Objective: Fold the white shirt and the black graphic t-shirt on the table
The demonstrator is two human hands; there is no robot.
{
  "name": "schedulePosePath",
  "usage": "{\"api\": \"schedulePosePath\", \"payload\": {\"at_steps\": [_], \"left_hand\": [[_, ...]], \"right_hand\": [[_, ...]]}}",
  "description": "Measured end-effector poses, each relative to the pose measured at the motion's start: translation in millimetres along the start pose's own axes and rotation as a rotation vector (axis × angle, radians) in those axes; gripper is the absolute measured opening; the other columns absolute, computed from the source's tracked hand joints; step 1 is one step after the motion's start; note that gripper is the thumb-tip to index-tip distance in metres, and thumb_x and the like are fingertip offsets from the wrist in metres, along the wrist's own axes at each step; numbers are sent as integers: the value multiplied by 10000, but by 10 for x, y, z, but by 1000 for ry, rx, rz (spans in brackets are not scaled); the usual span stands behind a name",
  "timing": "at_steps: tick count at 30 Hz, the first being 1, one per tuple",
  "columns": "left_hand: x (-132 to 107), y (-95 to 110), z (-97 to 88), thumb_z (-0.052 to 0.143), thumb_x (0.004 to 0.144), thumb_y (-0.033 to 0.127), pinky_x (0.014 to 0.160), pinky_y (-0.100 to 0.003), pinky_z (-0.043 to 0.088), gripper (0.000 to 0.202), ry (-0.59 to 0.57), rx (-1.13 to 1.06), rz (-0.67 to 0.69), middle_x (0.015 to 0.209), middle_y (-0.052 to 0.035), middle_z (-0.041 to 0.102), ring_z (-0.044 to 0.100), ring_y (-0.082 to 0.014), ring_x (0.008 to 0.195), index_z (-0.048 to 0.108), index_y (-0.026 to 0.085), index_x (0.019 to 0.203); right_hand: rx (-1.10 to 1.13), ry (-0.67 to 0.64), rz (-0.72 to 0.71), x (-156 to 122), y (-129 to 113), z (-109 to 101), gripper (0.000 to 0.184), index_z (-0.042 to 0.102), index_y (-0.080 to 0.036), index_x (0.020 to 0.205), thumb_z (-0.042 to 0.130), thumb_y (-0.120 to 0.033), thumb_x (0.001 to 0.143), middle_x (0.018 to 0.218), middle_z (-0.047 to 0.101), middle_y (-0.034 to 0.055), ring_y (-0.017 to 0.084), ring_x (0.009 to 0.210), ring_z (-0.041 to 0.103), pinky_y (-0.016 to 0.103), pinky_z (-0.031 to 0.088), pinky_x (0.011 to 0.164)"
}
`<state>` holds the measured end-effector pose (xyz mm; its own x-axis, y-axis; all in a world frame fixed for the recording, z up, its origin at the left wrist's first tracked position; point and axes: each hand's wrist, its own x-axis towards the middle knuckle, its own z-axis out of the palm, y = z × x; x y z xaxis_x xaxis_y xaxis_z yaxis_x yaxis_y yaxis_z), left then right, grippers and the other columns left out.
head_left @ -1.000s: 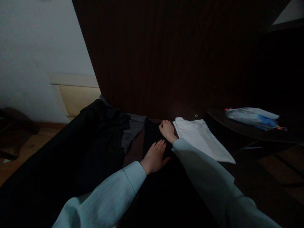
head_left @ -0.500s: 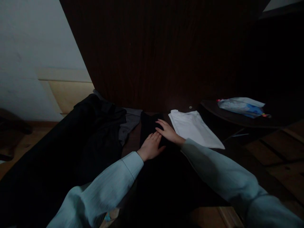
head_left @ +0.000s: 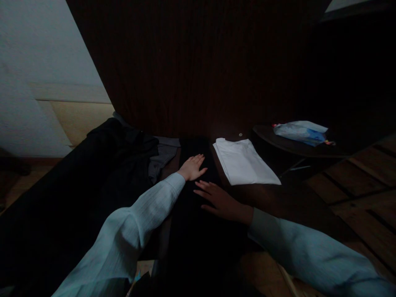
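A long strip of black cloth (head_left: 194,206), likely a garment, lies lengthwise on a dark wooden surface and runs toward me. My left hand (head_left: 192,167) rests flat on its far part, fingers stretched out. Nearer to me, my right hand (head_left: 221,201) is over the same cloth with its fingers spread; whether it presses down or hovers I cannot tell. Neither hand grips anything. To the right of the cloth lies a folded white cloth (head_left: 247,163). The black cloth's folds are lost in the dim light.
A heap of black clothing (head_left: 117,165) lies at the left, with a grey cloth (head_left: 163,152) beside it. A dark wooden panel (head_left: 192,70) rises behind. On a small rounded shelf (head_left: 262,138) at the right sits a white and blue plastic packet (head_left: 301,133).
My hands have parted: the left has moved farther up the black cloth, while the right has come back toward me. The view has shifted slightly.
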<state>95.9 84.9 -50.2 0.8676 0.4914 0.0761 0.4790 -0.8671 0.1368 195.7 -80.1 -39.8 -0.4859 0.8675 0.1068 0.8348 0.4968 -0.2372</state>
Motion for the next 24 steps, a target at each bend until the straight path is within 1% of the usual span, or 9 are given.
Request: {"api": "schedulePosePath", "payload": {"at_steps": [2, 6, 10, 13, 20, 24], "left_hand": [[58, -37, 2, 243, 873, 437, 1056, -371, 225, 585, 4, 8, -6, 1418, -122, 279, 233, -210, 1310, 314, 72, 1324], [175, -101, -19, 256, 871, 425, 1053, -384, 231, 576, -6, 13, -27, 1417, -122, 281, 235, -210, 1310, 307, 76, 1326], [285, -181, -43, 254, 874, 412, 1059, -379, 219, 570, -19, 23, -44, 1419, -122, 274, 230, -207, 1311, 299, 71, 1329], [363, -247, -40, 247, 878, 406, 1060, -376, 215, 568, -20, 32, -50, 1421, -124, 269, 229, -209, 1312, 294, 66, 1331], [517, -365, 12, 250, 878, 393, 1060, -373, 212, 547, -15, 50, -60, 1422, -115, 273, 225, -203, 1314, 293, 92, 1333], [557, -406, -14, 254, 879, 385, 1055, -384, 222, 540, -13, 38, -66, 1419, -109, 283, 240, -207, 1308, 293, 96, 1334]], "right_hand": [[9, -27, 6, 13, 63, 12, 495, 340, -203, 1328, 356, -416, 881, 1427, 255, 90, 214, 1322, 196, 447, 225, 1058], [20, -44, 15, 91, 187, -8, 504, 325, -200, 1337, 347, -419, 884, 1434, 239, 84, 211, 1321, 198, 451, 198, 1065], [7, -45, 27, 198, 280, -55, 500, 323, -210, 1338, 378, -394, 876, 1433, 243, 78, 200, 1320, 203, 444, 197, 1065], [-14, -52, 41, 262, 336, -67, 497, 337, -196, 1332, 385, -383, 874, 1432, 244, 83, 203, 1323, 195, 439, 197, 1066], [-2, -2, 31, 322, 479, 3, 501, 310, -219, 1343, 366, -401, 880, 1436, 238, 70, 189, 1328, 177, 441, 183, 1070], [1, -7, 21, 393, 568, 11, 512, 299, -216, 1348, 358, -415, 880, 1439, 229, 63, 191, 1331, 166, 447, 175, 1070]]}}
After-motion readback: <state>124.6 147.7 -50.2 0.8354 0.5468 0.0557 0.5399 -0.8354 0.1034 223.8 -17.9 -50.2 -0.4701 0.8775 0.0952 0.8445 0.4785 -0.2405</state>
